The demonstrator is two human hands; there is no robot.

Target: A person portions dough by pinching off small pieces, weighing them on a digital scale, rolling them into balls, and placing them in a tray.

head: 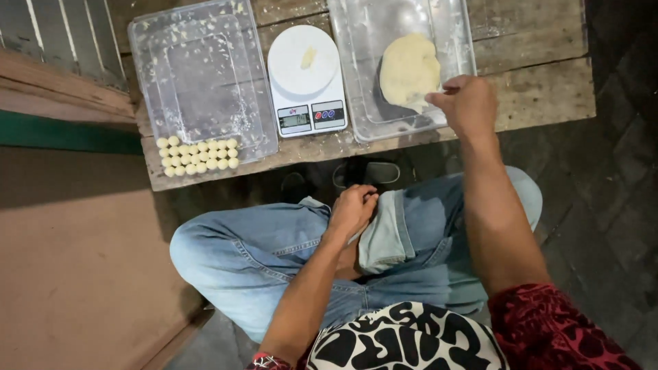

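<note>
My right hand (466, 103) reaches over the near rim of a clear plastic tub (452, 27) and its fingertips pinch the edge of a pale yellow lump of dough (409, 68) lying inside. My left hand (353, 209) rests loosely curled on my jeans-clad knee, holding nothing that I can see. A small scrap of dough (308, 57) lies on the round white pan of a digital kitchen scale (306, 79) between the two tubs. Several small dough balls (197, 155) sit in neat rows at the near end of the left clear tub (205, 75).
Both tubs and the scale stand on a low weathered wooden table (541, 82). I sit cross-legged in front of it, with dark sandals (363, 173) under its edge. A brown floor panel (75, 260) lies to the left and dark paving (610, 205) to the right.
</note>
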